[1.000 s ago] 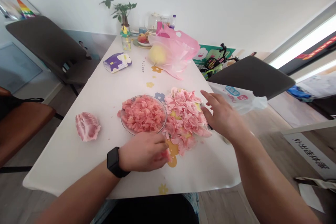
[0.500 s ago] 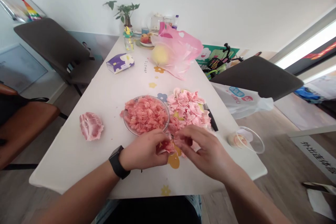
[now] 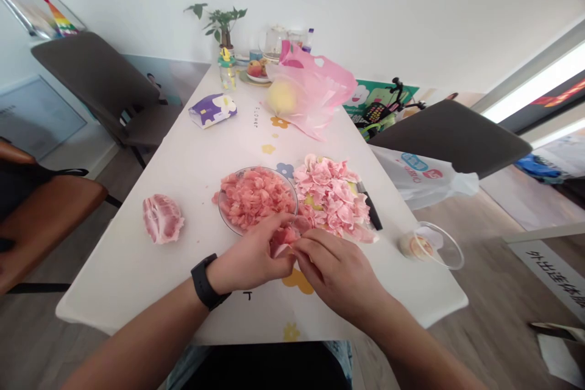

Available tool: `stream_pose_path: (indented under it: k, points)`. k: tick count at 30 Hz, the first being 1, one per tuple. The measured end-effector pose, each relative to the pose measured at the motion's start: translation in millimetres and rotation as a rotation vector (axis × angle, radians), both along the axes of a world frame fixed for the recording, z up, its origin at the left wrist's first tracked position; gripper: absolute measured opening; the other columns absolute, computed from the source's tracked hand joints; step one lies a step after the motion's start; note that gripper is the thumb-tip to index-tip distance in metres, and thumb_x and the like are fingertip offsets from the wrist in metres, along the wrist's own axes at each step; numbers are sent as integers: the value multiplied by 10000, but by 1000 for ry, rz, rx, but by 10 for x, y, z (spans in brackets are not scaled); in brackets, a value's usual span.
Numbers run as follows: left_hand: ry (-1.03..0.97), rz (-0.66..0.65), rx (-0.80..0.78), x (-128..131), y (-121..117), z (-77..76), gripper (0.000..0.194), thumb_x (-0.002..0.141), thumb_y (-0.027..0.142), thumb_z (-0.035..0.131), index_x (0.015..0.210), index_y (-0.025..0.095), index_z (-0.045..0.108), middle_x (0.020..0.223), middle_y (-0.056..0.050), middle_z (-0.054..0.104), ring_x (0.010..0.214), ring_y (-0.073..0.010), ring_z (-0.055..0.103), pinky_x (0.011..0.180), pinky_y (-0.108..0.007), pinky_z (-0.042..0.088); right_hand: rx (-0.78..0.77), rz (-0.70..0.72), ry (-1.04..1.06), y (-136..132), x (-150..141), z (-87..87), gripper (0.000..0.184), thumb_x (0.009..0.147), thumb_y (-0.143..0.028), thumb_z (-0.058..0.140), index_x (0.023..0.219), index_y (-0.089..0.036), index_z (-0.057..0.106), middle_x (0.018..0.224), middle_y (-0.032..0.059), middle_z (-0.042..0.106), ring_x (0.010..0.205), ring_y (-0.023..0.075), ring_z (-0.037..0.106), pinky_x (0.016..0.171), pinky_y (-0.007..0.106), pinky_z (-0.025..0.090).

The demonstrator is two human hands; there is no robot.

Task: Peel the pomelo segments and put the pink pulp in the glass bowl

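My left hand (image 3: 256, 259), with a black watch (image 3: 208, 283) on its wrist, is closed round a pink pomelo segment (image 3: 284, 236). Fingertips of my right hand (image 3: 342, 271) pinch the near edge of that same segment. Just beyond my left hand is a plate (image 3: 220, 214) heaped with loose pink pomelo flesh (image 3: 256, 195). Beside it, to the right, lies a pile of pale pink peeled membranes (image 3: 331, 192) with bits of yellow-green rind in it. A larger unpeeled-membrane chunk of pomelo (image 3: 162, 219) rests alone on the left of the table.
A knife with a black handle (image 3: 372, 210) lies against the pile's right side. Near the right edge stands a clear plastic cup (image 3: 423, 244). Farther back are a purple tissue pack (image 3: 213, 109), a pink plastic bag (image 3: 315, 85) around something yellow, and a potted plant (image 3: 223, 27).
My hands have come together on the segment, the right moving left and its fingers closing on the edge. The view has shifted slightly.
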State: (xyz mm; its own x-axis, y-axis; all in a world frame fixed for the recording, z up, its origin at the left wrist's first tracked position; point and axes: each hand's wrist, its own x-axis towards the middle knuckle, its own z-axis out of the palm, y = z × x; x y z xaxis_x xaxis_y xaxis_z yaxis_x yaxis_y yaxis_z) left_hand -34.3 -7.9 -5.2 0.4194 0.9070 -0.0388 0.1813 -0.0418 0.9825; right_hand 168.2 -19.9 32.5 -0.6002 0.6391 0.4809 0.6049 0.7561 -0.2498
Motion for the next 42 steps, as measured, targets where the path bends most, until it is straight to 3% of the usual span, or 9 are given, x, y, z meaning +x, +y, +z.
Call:
stream_pose_path:
  k: [2, 5, 8, 17, 21, 27, 30, 36, 42]
  points:
    - [-7, -15, 37, -7, 4, 26, 593, 814, 172, 671, 1398, 240, 593, 1223, -89, 726, 1063, -243, 706, 908, -390, 585, -81, -43, 54, 0, -23, -16, 146, 1009, -138, 546, 927, -215, 638, 894, 61, 736, 766, 184, 704, 649, 292, 550]
    - [32, 4, 41, -21, 17, 38, 555, 815, 156, 632, 1363, 238, 632, 1403, -113, 677, 1320, -301, 629, 1159, -500, 482, -218, -68, 125, -6, -74, -40, 143, 997, -153, 560, 881, -232, 589, 860, 37, 697, 750, 178, 681, 632, 281, 531]
    - [59, 37, 34, -37, 21, 10, 558, 813, 171, 638, 1369, 208, 604, 1435, -146, 648, 1368, -328, 591, 1209, -564, 424, -204, -113, 148, 3, -129, -91, 122, 1020, -201, 578, 903, -231, 589, 877, 44, 686, 757, 189, 676, 642, 295, 527]
    - [-176, 33, -171, 2, 6, -45, 488, 839, 182, 628, 1323, 234, 596, 1191, -74, 706, 1075, -232, 659, 879, -376, 543, -117, -146, 100, 53, -226, -163, 182, 1051, -212, 556, 874, -228, 594, 851, 51, 695, 743, 196, 680, 641, 309, 541]
    - [-468, 16, -498, 50, 1, 1, 492, 727, 158, 627, 1216, 210, 641, 757, 49, 522, 608, -91, 417, 570, -250, 324, 100, -163, 91, 16, -313, -166, 160, 1050, -160, 509, 963, -219, 630, 868, 79, 729, 787, 220, 705, 675, 337, 574]
    - [-740, 6, -724, 90, -17, 122, 448, 574, 94, 677, 1010, 186, 636, 750, 62, 453, 568, -43, 297, 530, -244, 154, 233, -67, 122, 44, -295, -219, 174, 1009, -85, 522, 995, -217, 635, 848, 74, 738, 775, 218, 703, 712, 356, 609]
    - [-748, 17, -693, 85, -30, 115, 503, 590, 84, 689, 1078, 199, 649, 782, 57, 478, 571, -38, 302, 537, -239, 183, 249, -6, 146, 85, -223, -247, 177, 989, -64, 544, 989, -222, 624, 833, 62, 726, 753, 208, 695, 700, 347, 606]
    - [-701, 114, -534, -8, 35, 57, 543, 684, 220, 688, 1226, 231, 642, 890, -15, 615, 741, -140, 542, 701, -307, 459, 56, -75, 279, 135, -127, -215, 119, 1009, -131, 624, 984, -248, 628, 865, 46, 728, 783, 199, 707, 662, 322, 589]
    - [-484, 163, -366, -78, 75, -15, 522, 780, 213, 685, 1299, 257, 652, 947, -5, 667, 759, -139, 566, 708, -293, 463, -219, -55, 251, 175, -86, -81, 107, 1020, -236, 672, 913, -231, 669, 862, 38, 698, 758, 172, 669, 618, 286, 541]
